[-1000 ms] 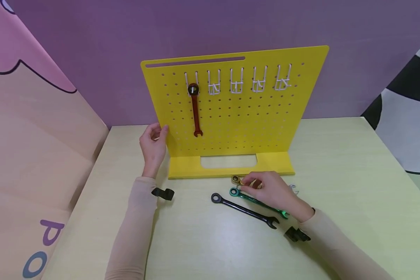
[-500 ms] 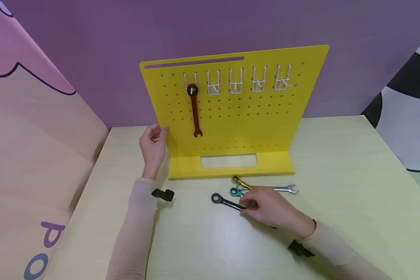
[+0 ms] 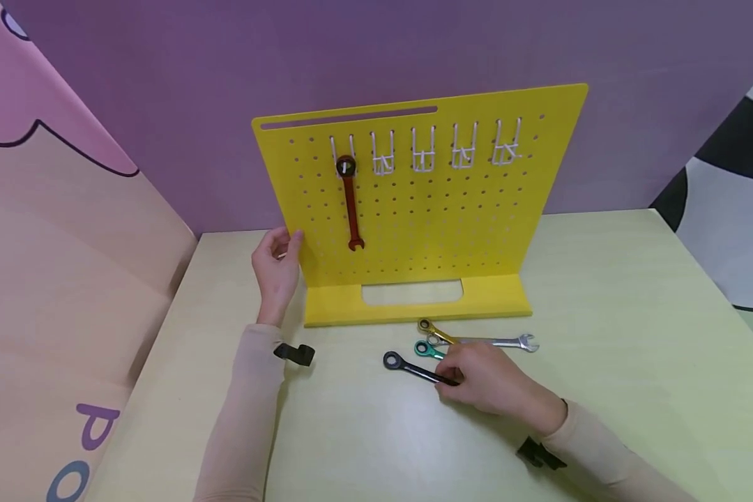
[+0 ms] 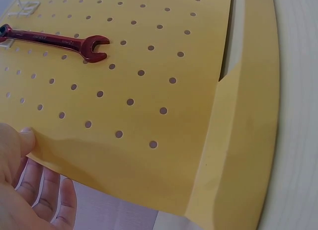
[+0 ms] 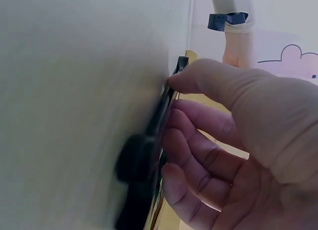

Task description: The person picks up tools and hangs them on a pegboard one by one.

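Observation:
My left hand (image 3: 277, 275) holds the left edge of a yellow pegboard (image 3: 332, 307), thumb on the front and fingers behind, as the left wrist view shows. A red combination wrench (image 3: 352, 213) hangs by its ring end from the leftmost hook, open jaw downward. Low over the table, my right hand (image 3: 492, 380) pinches a black ratcheting combination wrench (image 3: 414, 369) by its shaft between thumb and fingers; its ring end points left. Beyond that hand, a green wrench (image 3: 422, 348) is partly covered by it. A gold wrench (image 3: 438, 331) crosses over a silver wrench (image 3: 508, 342).
Several white wire hooks (image 3: 423, 152) without tools line the upper pegboard, right of the red wrench. The pegboard's base stands on a pale table (image 3: 615, 293). A purple backdrop (image 3: 376, 49) rises behind it.
My right hand has moved from over the green and gold wrenches toward the near side and taken hold of the black wrench. The left hand stays at the pegboard's edge.

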`<state>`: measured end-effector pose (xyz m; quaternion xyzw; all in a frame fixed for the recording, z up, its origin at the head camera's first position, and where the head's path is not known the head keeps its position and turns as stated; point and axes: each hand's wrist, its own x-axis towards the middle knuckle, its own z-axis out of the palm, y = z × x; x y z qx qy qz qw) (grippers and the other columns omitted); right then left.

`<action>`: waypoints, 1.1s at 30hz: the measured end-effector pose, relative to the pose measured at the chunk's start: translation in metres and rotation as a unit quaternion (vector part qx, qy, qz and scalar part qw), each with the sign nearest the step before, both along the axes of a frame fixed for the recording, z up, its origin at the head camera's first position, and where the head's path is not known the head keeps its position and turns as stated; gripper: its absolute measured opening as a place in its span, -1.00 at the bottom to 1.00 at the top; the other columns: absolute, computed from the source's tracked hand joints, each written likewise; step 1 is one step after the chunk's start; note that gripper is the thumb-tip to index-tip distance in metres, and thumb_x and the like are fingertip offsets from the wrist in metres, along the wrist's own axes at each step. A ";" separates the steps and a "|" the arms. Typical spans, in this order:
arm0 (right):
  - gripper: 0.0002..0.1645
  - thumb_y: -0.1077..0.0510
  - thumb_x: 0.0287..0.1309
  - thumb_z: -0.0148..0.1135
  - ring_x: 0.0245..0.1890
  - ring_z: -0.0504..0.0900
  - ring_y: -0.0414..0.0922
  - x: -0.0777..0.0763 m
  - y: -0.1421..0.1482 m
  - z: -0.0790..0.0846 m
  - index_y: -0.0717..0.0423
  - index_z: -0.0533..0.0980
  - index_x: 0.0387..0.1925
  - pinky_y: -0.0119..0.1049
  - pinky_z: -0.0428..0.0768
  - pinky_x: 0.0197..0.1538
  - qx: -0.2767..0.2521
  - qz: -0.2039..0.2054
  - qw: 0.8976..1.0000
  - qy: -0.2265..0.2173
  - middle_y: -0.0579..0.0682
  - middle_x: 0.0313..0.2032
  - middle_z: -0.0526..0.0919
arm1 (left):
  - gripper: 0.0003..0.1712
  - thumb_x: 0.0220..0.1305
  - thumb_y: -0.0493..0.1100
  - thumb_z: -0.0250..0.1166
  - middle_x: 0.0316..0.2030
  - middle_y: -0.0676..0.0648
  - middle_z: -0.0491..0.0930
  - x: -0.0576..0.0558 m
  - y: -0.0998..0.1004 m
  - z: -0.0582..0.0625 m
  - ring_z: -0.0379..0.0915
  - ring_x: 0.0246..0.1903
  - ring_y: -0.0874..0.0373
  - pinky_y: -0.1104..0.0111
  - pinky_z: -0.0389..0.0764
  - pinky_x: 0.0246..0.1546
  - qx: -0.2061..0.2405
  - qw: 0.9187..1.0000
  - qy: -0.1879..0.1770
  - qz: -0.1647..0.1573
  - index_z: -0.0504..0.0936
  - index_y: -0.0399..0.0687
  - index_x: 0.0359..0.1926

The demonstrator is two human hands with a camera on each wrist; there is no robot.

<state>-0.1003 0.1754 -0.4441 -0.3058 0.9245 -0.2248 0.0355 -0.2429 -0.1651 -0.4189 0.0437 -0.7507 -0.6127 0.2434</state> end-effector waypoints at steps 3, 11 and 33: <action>-0.90 0.16 0.06 0.57 -0.47 0.32 -0.38 -0.001 0.001 0.000 -0.13 0.77 -0.43 -0.46 0.32 -0.37 0.009 0.004 1.000 0.014 -0.34 -0.56 0.47 | -0.66 0.50 -0.10 0.39 -0.12 -0.14 0.67 0.001 0.000 0.000 0.54 -0.19 0.22 0.51 0.57 -0.13 0.004 1.000 -0.001 0.002 0.71 -0.26 0.10; -0.80 0.15 0.02 0.54 -0.51 0.26 -0.39 0.000 0.001 -0.005 -0.20 0.67 -0.55 -0.48 0.25 -0.43 0.026 0.008 0.998 0.055 -0.36 -0.58 0.40 | -0.65 0.50 -0.09 0.39 -0.10 -0.17 0.68 0.002 0.002 0.001 0.55 -0.16 0.20 0.52 0.58 -0.12 0.005 1.000 -0.006 0.003 0.71 -0.27 0.10; -0.95 0.18 0.19 0.57 -0.42 0.63 -0.33 -0.002 0.001 0.002 0.04 0.81 -0.29 -0.36 0.63 -0.33 0.011 0.028 0.995 0.095 -0.20 -0.35 0.77 | -0.66 0.49 -0.09 0.40 -0.11 -0.19 0.69 0.001 0.002 0.000 0.55 -0.17 0.20 0.48 0.58 -0.11 0.003 1.000 0.002 0.010 0.71 -0.26 0.09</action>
